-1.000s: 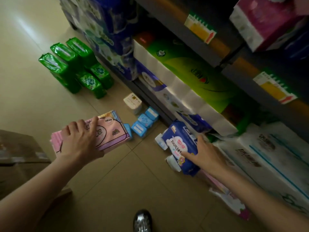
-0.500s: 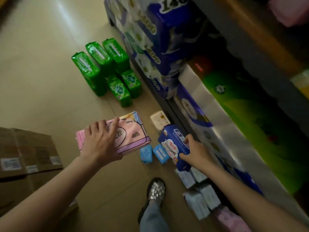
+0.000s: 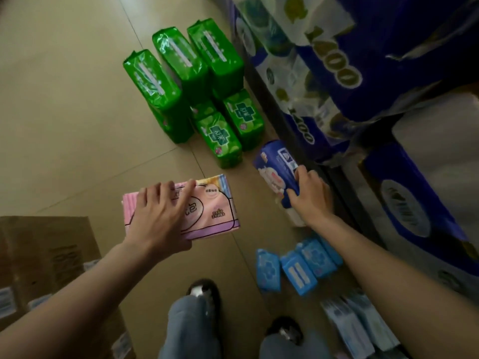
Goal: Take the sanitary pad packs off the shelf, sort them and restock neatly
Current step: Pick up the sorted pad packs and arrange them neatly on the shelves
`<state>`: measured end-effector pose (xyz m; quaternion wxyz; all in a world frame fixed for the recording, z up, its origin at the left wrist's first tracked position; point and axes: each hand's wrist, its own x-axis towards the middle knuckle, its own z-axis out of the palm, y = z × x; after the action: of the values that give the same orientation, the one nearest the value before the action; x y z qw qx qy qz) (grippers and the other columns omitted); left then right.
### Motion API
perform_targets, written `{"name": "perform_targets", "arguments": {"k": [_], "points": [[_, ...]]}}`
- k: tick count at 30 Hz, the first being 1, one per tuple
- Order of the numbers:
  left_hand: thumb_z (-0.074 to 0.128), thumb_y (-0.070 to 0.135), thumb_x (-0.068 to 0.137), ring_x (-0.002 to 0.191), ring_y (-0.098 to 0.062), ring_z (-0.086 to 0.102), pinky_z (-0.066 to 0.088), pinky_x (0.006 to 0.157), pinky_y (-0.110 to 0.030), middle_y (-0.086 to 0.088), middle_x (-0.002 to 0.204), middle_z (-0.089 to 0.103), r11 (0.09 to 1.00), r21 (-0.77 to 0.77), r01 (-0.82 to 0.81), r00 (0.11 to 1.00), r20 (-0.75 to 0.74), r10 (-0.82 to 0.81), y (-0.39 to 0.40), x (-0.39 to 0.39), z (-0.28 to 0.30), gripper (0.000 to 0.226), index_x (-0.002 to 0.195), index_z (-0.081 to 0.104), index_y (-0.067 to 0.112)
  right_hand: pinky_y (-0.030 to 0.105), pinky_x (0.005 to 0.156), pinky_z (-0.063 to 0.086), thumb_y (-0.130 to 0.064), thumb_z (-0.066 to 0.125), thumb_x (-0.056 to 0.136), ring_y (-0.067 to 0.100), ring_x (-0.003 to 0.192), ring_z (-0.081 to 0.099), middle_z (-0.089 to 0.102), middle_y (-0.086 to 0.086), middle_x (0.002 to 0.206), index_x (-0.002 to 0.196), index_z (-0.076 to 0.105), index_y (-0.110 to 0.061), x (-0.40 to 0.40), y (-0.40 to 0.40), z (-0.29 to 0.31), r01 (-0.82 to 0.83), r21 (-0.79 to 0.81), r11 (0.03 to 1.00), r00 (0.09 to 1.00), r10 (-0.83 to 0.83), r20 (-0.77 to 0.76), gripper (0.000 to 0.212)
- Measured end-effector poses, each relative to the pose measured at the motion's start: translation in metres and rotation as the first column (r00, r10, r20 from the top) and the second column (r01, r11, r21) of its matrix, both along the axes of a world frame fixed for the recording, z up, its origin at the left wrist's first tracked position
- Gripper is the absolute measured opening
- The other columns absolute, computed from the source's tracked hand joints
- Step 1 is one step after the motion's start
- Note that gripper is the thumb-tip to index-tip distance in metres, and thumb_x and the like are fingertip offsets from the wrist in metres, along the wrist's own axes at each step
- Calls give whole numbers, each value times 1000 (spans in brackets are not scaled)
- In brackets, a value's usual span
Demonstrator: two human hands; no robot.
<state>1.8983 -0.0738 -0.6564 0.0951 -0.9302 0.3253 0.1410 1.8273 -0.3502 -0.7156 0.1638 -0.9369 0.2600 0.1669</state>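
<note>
My left hand (image 3: 159, 216) grips a flat pink pad pack (image 3: 212, 206) from above, held over the tiled floor. My right hand (image 3: 309, 195) holds a dark blue pad pack (image 3: 274, 167) close to the foot of the shelf, just right of the green packs. Several green pad packs (image 3: 191, 81) stand grouped on the floor ahead. Small light blue packs (image 3: 295, 268) lie on the floor under my right forearm. Pale packs (image 3: 355, 322) lie near the bottom right.
The shelf unit on the right is filled with big blue toilet-paper bundles (image 3: 350, 73). A cardboard box (image 3: 44, 257) stands at the lower left. My legs and shoes (image 3: 204, 294) are at the bottom centre. Bare floor tiles (image 3: 64, 112) stretch to the left.
Both hands have carried their packs forward along the aisle, nearer the green packs. The light blue packs that were ahead now lie under my right forearm.
</note>
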Motion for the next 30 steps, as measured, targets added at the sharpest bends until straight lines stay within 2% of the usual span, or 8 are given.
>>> {"name": "perform_targets", "arguments": {"k": [4, 8, 15, 19, 22, 25, 28, 30], "points": [[88, 46, 18, 84, -44, 55, 48, 72, -52, -29, 103, 55, 993, -101, 54, 996, 71, -47, -1, 35, -63, 128, 132, 45, 6, 44, 90, 41, -24, 55, 92, 37, 112, 49, 45, 20, 125, 133, 34, -10, 44, -6, -72, 27, -87, 996, 999, -24, 44, 48], [90, 42, 24, 88, -47, 53, 46, 76, -53, -32, 106, 53, 982, -149, 119, 993, 44, -114, -17, 43, -106, 123, 133, 46, 4, 43, 93, 38, -20, 55, 92, 36, 111, 49, 44, 21, 126, 139, 28, -19, 35, -14, -122, -86, -244, 966, 991, 58, -117, 54], [82, 48, 28, 95, -42, 55, 44, 83, -47, -28, 109, 55, 946, -146, 289, 957, 48, -285, -36, 20, -125, 122, 135, 38, 10, 42, 78, 44, -15, 57, 90, 39, 107, 50, 35, 21, 130, 137, 27, -14, -40, -24, -139, 69, -153, 986, 969, -103, -225, 56], [84, 46, 26, 95, -43, 55, 45, 85, -48, -28, 109, 55, 934, -141, 328, 945, 49, -324, -39, 19, -121, 123, 135, 39, 10, 43, 87, 43, -16, 58, 90, 37, 116, 40, 28, 19, 135, 133, 36, -4, -42, -16, -134, 166, -143, 976, 942, -199, -269, 50], [85, 43, 26, 96, -43, 55, 46, 86, -50, -28, 110, 55, 927, -154, 343, 939, 20, -344, -38, 22, -114, 124, 135, 38, 10, 35, 94, 39, -31, 58, 92, 29, 117, 46, 41, 12, 131, 120, 52, -8, -23, -2, -104, 393, 277, 877, 917, -397, -45, 37], [85, 45, 30, 103, -37, 44, 45, 89, -52, -26, 114, 53, 881, -188, 434, 894, -30, -447, -40, 25, -104, 124, 138, 35, 11, 34, 91, 50, -42, 62, 82, 18, 116, 53, 52, -1, 125, 125, 44, -28, -14, 18, -56, 358, 860, 363, 911, -338, -236, 48], [83, 51, 37, 109, -34, 39, 41, 96, -53, -23, 119, 52, 794, -198, 574, 804, -45, -593, -42, 27, -92, 120, 140, 33, 15, 26, 73, 52, -32, 74, 71, 12, 105, 58, 54, -7, 120, 139, 27, -35, -24, 24, -45, 239, 899, 367, 960, 50, -276, 82], [81, 55, 41, 113, -32, 39, 34, 101, -52, -20, 123, 51, 733, -197, 651, 742, -40, -670, -43, 26, -88, 117, 141, 32, 18, 27, 73, 53, -25, 75, 72, 16, 102, 60, 55, -2, 119, 141, 25, -36, -32, 24, -48, 326, 893, 311, 927, 80, -366, 86]]}}
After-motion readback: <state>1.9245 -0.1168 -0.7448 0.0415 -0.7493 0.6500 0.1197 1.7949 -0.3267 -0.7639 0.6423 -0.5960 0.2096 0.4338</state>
